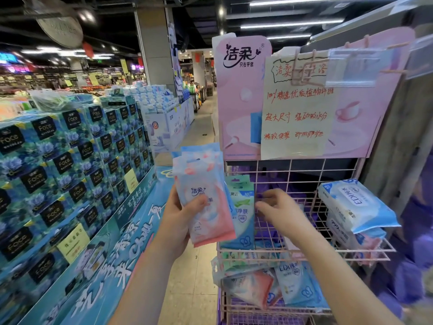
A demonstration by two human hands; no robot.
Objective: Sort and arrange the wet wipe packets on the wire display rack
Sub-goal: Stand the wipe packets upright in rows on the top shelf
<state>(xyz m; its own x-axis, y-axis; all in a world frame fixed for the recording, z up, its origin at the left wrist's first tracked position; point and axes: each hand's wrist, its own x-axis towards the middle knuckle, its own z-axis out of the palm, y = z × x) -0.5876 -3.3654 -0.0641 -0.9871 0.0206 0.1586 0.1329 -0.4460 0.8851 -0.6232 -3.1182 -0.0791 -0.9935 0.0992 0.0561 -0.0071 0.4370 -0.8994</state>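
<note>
Item 1: your left hand (179,221), nearest, thumb across the front and fingers wrapped behind a fanned stack of pink-and-blue packets (206,207), held upright just left of the rack.

Item 2: your right hand (278,211), blurred, fingers loosely bent above the upper basket, beside the standing packets. You cannot tell whether it pinches anything.

Item 3: pink wire rack (304,250), two basket tiers in view.

Item 4: lower basket, a jumble of loose packets (264,285), pink, blue and green, lying at mixed angles.

Item 5: upper basket, left end, green-and-blue packets (242,214) standing on edge, partly hidden behind your held stack.

Item 6: upper basket, right end, large blue-and-white packs (351,205) piled flat, the top one tilted.

Item 7: pink header board (241,102) above the baskets, with a handwritten sheet (297,113) in red fixed over it.

Item 8: to your left, stacked blue tissue boxes (70,165) on a display stand.

Item 9: farthest, a grey pillar (153,50) down the aisle.
</note>
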